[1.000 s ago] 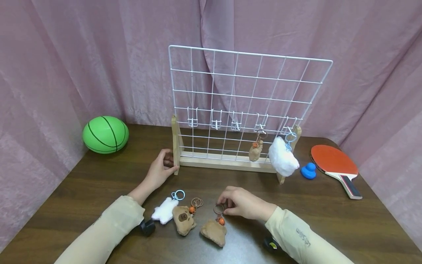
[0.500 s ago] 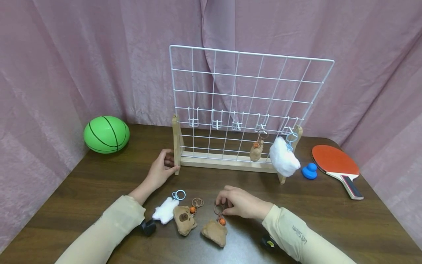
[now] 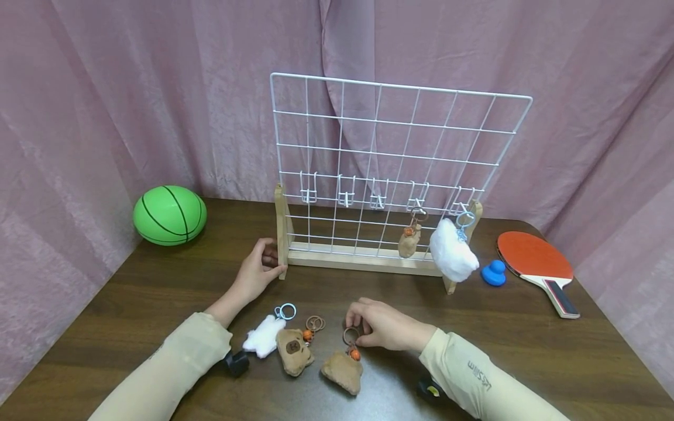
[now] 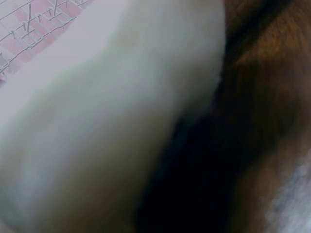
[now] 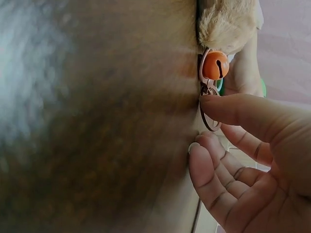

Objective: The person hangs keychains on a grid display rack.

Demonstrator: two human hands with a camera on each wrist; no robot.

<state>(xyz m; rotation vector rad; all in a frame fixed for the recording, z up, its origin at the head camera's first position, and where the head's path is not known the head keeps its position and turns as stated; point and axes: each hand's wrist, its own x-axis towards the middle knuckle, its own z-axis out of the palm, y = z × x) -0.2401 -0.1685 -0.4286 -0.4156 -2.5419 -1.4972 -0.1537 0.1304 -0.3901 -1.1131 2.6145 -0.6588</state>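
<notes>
My left hand [image 3: 258,269] holds the left wooden leg [image 3: 281,234] of the white wire grid rack [image 3: 342,149], thumb in front and fingers behind. In the head view, my right hand [image 3: 392,324] is at the metal ring [image 5: 214,121] of a brown plush keychain [image 3: 343,372] lying on the table. Thumb and fingers stand on either side of that ring, the thumb touching it beside an orange bell [image 5: 216,65]. To the left lie a brown bear keychain [image 3: 293,352] and a white plush keychain [image 3: 264,336]. A blurred sleeve [image 4: 97,121] fills most of the left wrist view.
Several white hooks cross the grid; a small brown keychain [image 3: 408,241] and a white plush keychain [image 3: 453,251] hang at the right. A green ball [image 3: 169,215] sits at left. A blue rubber duck [image 3: 493,273] and a red table tennis paddle [image 3: 534,255] lie at right.
</notes>
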